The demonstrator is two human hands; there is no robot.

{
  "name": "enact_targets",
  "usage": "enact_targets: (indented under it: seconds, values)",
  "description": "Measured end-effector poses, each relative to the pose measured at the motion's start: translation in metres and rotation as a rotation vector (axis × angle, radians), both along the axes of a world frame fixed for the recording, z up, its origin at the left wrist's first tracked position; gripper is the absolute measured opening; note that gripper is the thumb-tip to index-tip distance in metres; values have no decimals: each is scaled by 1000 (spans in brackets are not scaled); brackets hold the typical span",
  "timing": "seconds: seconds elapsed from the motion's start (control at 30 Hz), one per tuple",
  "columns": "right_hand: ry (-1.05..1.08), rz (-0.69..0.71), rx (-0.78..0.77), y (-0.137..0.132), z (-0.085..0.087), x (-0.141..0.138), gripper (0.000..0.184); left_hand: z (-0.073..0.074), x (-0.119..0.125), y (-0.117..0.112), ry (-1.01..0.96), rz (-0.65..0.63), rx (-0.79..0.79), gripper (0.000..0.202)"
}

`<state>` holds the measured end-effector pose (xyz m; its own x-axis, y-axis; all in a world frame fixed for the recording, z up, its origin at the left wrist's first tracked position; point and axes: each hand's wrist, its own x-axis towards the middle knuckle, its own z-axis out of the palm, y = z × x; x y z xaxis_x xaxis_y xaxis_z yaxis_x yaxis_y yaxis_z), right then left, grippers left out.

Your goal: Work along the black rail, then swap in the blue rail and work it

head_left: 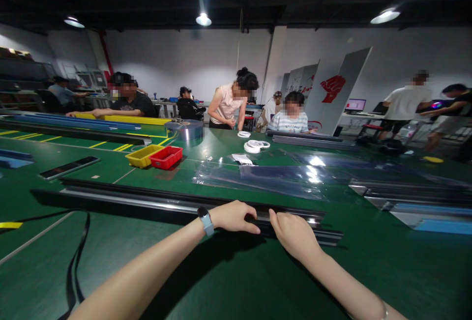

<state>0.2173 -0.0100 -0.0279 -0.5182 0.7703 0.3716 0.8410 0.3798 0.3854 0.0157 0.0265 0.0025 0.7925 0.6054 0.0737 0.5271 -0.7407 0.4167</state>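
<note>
A long black metal profile [132, 207] with a silvery groove along it lies crosswise in front of me on the green table. My left hand [236, 216], with a watch on its wrist, grips it right of its middle, thumb and fingers curved around the edge. Close to its right end, my right hand [295, 234] is closed on the same profile, its fingertips partly hidden. A small gap separates the two hands. Beyond them lie clear plastic sheets [280, 177].
A yellow tray [143, 157], a red tray [166, 158] and a phone [69, 167] lie beyond the profile. More profiles [416, 197] are stacked at right. White rolls [254, 146] and a clear coil [186, 132] stand farther back. Several people sit or stand around. A black strap [75, 266] lies at left.
</note>
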Motion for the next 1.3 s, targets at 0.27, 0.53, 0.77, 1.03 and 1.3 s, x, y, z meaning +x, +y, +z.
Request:
enact_targets:
  seconds: [0.27,0.53,0.77,1.03,1.3]
  values:
    - [-81,2,15,-2,1,0,32,0,0,0,-14,-28,15,37]
    - [-129,7,41,-1,0,2,30,3,0,0,22,-37,31,36]
    - [-54,-3,30,1,-2,1,28,3,0,-1,37,-20,11,36]
    - [-15,41,25,0,-2,2,32,4,0,-1,19,-15,-1,35]
    - [-7,-37,-36,-4,4,-2,34,3,1,-5,43,0,52,33]
